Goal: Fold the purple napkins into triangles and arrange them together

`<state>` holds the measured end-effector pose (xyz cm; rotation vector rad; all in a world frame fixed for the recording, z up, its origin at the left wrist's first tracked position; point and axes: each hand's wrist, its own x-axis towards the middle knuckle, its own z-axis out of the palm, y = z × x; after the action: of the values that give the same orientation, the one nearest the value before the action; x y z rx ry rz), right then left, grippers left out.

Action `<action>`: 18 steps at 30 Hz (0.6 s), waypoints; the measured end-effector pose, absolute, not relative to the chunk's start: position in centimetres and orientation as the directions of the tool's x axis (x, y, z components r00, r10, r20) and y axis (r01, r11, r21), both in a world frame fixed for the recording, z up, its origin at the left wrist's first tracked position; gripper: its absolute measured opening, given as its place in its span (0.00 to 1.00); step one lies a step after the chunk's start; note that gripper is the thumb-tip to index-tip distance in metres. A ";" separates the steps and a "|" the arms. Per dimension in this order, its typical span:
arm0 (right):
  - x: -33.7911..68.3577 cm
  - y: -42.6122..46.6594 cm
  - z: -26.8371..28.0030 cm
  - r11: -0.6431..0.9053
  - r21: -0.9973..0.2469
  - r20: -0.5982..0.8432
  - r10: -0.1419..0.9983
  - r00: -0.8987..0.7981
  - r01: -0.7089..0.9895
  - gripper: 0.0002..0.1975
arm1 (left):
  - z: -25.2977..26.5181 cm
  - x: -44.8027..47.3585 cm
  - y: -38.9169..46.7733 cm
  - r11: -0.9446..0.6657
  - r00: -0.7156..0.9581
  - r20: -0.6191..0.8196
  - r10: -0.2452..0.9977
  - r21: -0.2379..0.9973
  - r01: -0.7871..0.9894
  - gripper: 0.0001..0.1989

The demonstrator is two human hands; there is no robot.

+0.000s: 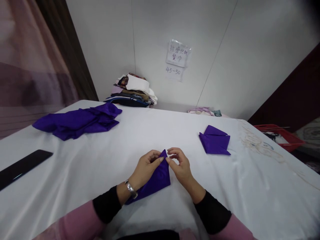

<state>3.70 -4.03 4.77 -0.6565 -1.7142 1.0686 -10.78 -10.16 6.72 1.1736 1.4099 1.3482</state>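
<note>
A purple cloth napkin [160, 176], folded to a point at its far end, lies on the white-covered table before me. My left hand [147, 166] pinches the left side of that tip between thumb and fingers, and its wrist covers part of the cloth. On the other side, the thumb of my right hand [180, 165] touches the napkin's edge near the tip, its fingers curved and spread apart. Farther right sits another folded purple napkin [215, 141] with pointed corners. A loose heap of purple cloth [80, 121] rests at the far left.
A black flat device [22, 168] lies at the left edge of the white tablecloth [100, 166]. Stacked clothes [135, 90] stand behind the table by the wall. Handwritten signs [178, 55] hang above. At right are pale strings [257, 143] and a red basket [291, 145].
</note>
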 end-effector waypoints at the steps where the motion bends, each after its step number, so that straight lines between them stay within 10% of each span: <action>1: 3.6 -4.1 4.8 0.519 -0.854 0.496 0.792 -0.356 -0.034 0.07 | 6.7 -10.8 -10.1 -0.020 -0.221 0.038 0.974 0.996 0.083 0.09; 18: 3.5 -5.2 5.8 0.553 -0.833 0.510 0.770 -0.384 0.003 0.04 | 6.5 -10.6 -10.8 -0.153 -0.123 0.194 0.973 0.946 0.285 0.07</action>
<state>3.51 -5.15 5.76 -0.6404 -1.7835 0.9538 -10.59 -10.80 6.51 1.4761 1.4417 1.3121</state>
